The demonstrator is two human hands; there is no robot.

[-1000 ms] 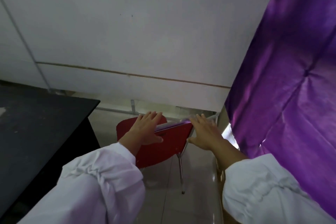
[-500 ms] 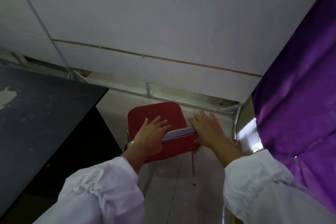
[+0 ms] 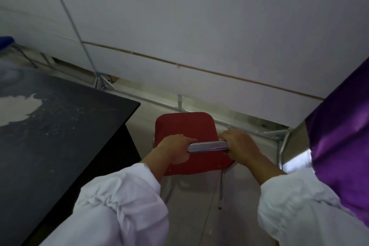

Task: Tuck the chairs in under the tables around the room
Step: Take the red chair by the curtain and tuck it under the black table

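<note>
At far left sits the dark table (image 3: 56,126), its corner just beside the red chair (image 3: 185,128), which stands out on the floor, not tucked under. I hold the chrome bar (image 3: 207,146) atop its back so I can steer it. My left hand (image 3: 175,151) wraps the bar's left end, fingers curled over it; my right hand (image 3: 240,146) clamps the right end likewise, both arms reaching forward and down. Purple cloth (image 3: 343,146) hangs at right.

One red plastic chair with chrome metal legs (image 3: 184,132) stands on the floor. One black rectangular table (image 3: 50,126) is in view. Two bare hands show: the left hand (image 3: 175,151) and the right hand (image 3: 239,145). One purple satin cloth (image 3: 343,146) hangs at right.
</note>
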